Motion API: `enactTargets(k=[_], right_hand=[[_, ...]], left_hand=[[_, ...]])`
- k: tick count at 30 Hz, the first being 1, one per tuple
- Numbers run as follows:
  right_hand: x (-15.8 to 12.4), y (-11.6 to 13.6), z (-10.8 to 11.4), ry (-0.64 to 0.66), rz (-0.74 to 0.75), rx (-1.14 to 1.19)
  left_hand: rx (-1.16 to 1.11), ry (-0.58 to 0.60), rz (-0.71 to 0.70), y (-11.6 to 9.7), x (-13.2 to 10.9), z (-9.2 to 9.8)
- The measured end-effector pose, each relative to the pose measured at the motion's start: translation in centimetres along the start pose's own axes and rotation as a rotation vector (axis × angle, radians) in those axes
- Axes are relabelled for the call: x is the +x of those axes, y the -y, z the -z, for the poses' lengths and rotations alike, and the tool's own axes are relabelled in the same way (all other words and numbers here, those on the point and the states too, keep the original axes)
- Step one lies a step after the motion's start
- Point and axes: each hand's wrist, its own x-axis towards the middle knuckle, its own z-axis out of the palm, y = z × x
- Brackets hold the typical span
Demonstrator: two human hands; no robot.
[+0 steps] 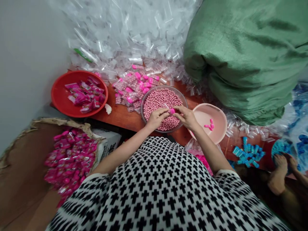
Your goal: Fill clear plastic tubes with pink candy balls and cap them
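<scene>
Over a round bowl (184, 100) full of small pink balls (160, 98), my two hands meet. My left hand (157, 118) pinches a small clear tube (166, 106), much of it hidden by the fingers. At the tube's right end, the fingers of my right hand (186, 117) are closed on a bright pink cap (172, 111). Just right of the bowl stands a pale pink basket (220, 118) with a few pink caps (210, 124) in it. Behind the bowl lie filled, pink-capped tubes (138, 85) in a heap.
Clear empty tubes (130, 29) pile up at the back. A green sack (245, 57) bulks at the right. On the left are a red basin (56, 93) of pink packets and a carton (21, 154) of more. Blue tubes (249, 152) lie near another person's hands (281, 165).
</scene>
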Motion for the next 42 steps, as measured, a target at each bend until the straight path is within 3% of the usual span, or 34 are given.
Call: enactTargets(k=[11,17,20,23,26,31,33,37,39,42], right_hand=[[-1.8,1.4,0.4,-0.017,0.107,-0.135],[-1.0,1.0,0.6,0.015,0.092,-0.115],[-0.4,0.6,0.5,-0.025,-0.051,0.149],[-0.2,0.4,0.4,-0.055,-0.277,0.652],[-0.6,0.3,0.3,-0.101,-0.437,1.014],[-0.3,0.2,-0.8,-0.255,-0.523,1.114],[0.3,0.4,-1.3,-0.163,-0.544,1.149],[1.1,0.9,-2.3,0.129,-0.721,1.27],[1.3,1.1,-3.2,0.134,-0.757,1.329],[1.4,1.4,-5.1,0.029,-0.752,1.363]], left_hand=[[0.022,0.058,-0.068,-2.3,-0.3,-0.4],[-0.021,0.063,-0.029,-2.3,0.1,-0.5],[-0.237,0.042,0.12,-2.0,0.4,-0.8],[-0.554,-0.03,0.273,-1.9,0.9,-0.9],[-0.675,-0.107,0.299,-1.9,1.3,-0.8],[-0.387,-0.072,0.159,-1.5,1.0,-0.2],[-0.221,-0.03,0.079,-1.4,0.7,0.1],[-0.051,-0.011,-0.017,-1.4,0.2,0.7],[-0.018,-0.011,-0.024,-1.2,0.1,1.0],[0.005,-0.026,-0.03,-0.4,-0.4,1.5]])
